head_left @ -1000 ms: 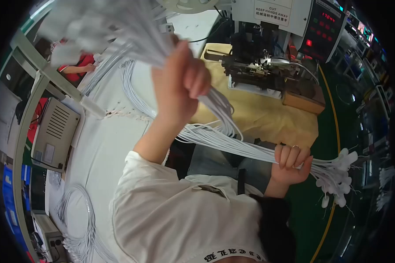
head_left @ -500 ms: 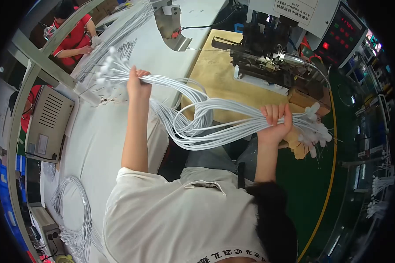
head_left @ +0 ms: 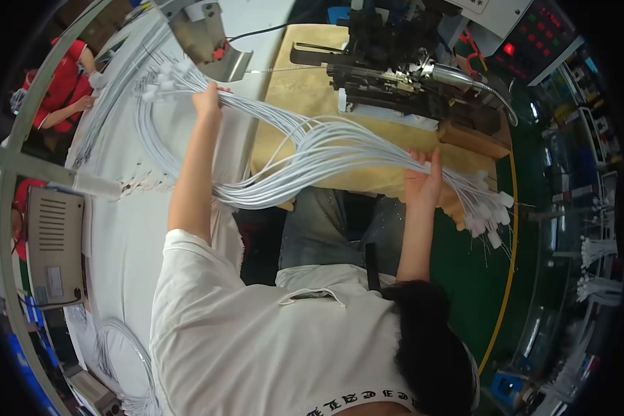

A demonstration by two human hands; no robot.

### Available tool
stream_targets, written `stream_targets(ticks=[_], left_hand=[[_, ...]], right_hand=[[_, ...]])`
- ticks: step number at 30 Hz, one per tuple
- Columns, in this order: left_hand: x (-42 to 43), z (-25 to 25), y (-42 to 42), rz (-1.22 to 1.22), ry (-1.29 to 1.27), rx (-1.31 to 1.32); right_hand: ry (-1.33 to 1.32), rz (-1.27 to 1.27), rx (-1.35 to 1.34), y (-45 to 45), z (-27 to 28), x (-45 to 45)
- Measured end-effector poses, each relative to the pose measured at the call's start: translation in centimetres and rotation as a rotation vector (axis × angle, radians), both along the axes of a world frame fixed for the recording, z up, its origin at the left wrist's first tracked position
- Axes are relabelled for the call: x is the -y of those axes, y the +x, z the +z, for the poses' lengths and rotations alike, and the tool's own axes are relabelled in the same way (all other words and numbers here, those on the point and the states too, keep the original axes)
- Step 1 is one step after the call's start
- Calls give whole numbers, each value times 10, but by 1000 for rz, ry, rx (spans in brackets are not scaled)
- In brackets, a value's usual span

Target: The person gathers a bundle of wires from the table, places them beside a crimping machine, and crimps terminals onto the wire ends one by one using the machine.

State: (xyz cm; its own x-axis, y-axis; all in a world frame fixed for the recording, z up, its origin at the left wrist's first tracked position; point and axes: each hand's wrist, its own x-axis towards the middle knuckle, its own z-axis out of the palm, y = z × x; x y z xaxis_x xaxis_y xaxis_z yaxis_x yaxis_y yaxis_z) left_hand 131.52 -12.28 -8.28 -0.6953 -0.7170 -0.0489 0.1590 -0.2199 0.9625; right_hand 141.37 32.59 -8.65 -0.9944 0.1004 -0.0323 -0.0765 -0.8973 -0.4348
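Observation:
A thick bundle of white cables (head_left: 312, 156) hangs between my two hands in a sagging loop above my lap. My left hand (head_left: 208, 100) is closed around it near one end, where white connectors (head_left: 166, 80) stick out past the fist over the white table. Near the other end my right hand (head_left: 421, 184) grips the bundle. Beyond that hand, more white connectors (head_left: 491, 211) with thin stray wires fan out to the right. Part of the bundle curves behind my left forearm.
Ahead stands a black machine (head_left: 395, 69) on a tan-covered bench (head_left: 284, 97), with a lit control panel (head_left: 534, 41) at right. A coil of cables (head_left: 128, 347) lies at lower left. A co-worker in red (head_left: 62, 90) sits across the white table (head_left: 118, 229).
The cable bundle has spread from a twisted loop into a smoother sweep. My view has shifted, and both hands appear slightly farther left in it, still holding the bundle.

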Motion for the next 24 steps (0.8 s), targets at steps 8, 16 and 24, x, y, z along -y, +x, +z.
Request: stream_targets(ticks=[8, 16, 24], left_hand=[[56, -9, -13, -183, -282, 400], [49, 10, 8, -428, -558, 827], [-142, 129, 116, -804, -1137, 390]], right_hand=[[-192, -206, 65, -31, -15, -47], [-45, -60, -38, -28, -14, -74], [45, -27, 26, -24, -19, -82]])
